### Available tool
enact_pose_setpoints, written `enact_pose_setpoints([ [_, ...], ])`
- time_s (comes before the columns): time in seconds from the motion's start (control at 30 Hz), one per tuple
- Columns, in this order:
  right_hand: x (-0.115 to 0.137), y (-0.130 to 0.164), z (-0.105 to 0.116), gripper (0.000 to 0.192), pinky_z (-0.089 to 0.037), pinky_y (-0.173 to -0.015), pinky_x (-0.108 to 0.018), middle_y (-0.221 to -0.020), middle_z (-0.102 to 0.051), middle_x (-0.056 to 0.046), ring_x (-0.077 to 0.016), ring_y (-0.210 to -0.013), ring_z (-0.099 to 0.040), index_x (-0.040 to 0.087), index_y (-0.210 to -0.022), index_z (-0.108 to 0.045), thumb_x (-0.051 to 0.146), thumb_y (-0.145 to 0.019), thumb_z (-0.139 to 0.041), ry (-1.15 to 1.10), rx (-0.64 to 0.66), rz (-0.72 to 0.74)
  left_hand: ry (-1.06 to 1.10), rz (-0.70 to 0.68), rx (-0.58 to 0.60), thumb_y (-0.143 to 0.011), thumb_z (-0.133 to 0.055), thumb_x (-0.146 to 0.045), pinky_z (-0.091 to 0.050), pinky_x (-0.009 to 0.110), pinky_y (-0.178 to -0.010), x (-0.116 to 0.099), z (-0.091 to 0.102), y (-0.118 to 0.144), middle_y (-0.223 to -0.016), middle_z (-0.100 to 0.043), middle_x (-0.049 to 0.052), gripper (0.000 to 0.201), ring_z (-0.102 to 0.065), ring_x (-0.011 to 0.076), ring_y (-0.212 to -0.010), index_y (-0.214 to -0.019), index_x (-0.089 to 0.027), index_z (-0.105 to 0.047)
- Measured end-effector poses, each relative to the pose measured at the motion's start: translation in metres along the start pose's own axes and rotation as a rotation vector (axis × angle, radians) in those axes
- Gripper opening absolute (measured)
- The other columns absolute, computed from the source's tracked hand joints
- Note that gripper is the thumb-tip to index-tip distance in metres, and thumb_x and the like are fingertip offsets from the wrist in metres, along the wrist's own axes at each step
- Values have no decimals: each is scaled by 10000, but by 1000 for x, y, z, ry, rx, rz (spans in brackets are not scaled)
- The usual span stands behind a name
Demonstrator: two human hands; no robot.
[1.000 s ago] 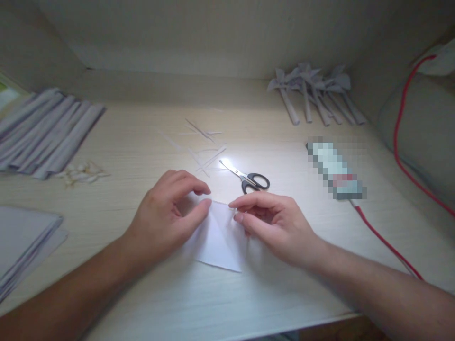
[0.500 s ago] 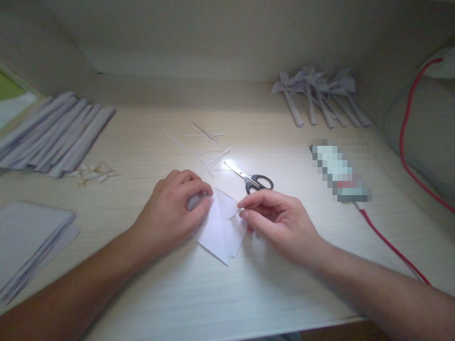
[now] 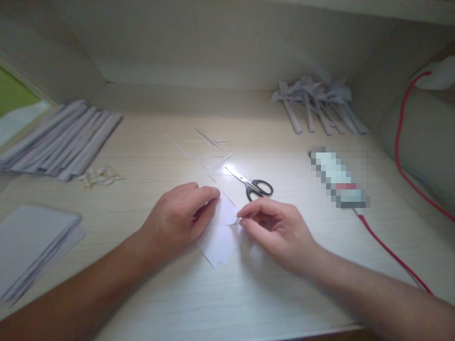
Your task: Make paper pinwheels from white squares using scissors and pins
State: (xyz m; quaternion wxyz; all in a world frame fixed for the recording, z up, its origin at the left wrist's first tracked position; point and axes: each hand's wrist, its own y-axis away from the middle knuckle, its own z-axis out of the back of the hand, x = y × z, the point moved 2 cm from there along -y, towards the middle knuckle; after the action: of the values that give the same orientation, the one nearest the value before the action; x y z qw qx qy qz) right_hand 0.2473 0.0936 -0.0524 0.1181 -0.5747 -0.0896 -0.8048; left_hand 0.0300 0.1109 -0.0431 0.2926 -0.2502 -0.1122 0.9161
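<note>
We see black-handled steel scissors [image 3: 251,184] at the centre of the frame, thin paper slivers [image 3: 209,154] above them, rolled grey paper tubes [image 3: 66,142] at left, folded paper flowers [image 3: 316,102] at upper right, and a red cable [image 3: 391,253] at lower right.

White folded paper [image 3: 220,239]; black-handled scissors [image 3: 253,183]; red cable [image 3: 391,253]; pale wood-grain desk [image 3: 249,293].

Landmark: black-handled steel scissors [image 3: 253,184] on the pale wooden tabletop [image 3: 142,156]. Just before them, folded white paper sheet [image 3: 220,234]. Just behind, thin paper slivers [image 3: 209,158]. Far left, grey rolled paper tubes [image 3: 62,142]. Behind-right, grey paper pinwheels [image 3: 316,104].
</note>
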Motion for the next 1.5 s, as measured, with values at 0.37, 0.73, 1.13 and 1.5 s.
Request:
enact_pose_setpoints([
  [0.37, 5, 2, 0, 114, -505, -575, -263, -781, -753, -35, -157, -672, -668, 181, -909, -753, 155, -863, -652, 16, -3, 36, -181, -193, -121, -966, -590, -155, -438, 299, -609, -12, 4, 11, -749, -723, -14, 157, -659, 155, -624, -1109, -219, -602],
  [0.73, 2, 3, 1, 93, -510, -588, -272, -792, -747, -38, -154, -671, -663, 183, -929, -751, 176, -888, -667, -45, -32, 77, 304, -78, 21, -964, -579, -99, -526, 259, -768, -14, -1, 6, -973, -754, 31, 155, -698, 143, -864, -1038, -208, -660],
  [1.13, -1, 2, -2, 106, -480, -549, -249, -753, -733, -24, -134, -626, -631, 180, -910, -755, 155, -873, -659, 39, -6, 69, 28, 232, 88, -912, -657, -257, -451, 380, -788, 1, -11, -6, -935, -657, 60, 230, -582, 244, -926, -1129, -216, -724],
  [1.5, -2, 2, -2, 117, -475, -544, -231, -720, -716, -7, -112, -580, -607, 174, -919, -750, 130, -865, -656, 62, 13, 93, 34, 268, 62, -916, -631, -216, -415, 322, -660, 2, -16, -12, -739, -665, 14, 168, -593, 183, -705, -1026, -224, -757],
])
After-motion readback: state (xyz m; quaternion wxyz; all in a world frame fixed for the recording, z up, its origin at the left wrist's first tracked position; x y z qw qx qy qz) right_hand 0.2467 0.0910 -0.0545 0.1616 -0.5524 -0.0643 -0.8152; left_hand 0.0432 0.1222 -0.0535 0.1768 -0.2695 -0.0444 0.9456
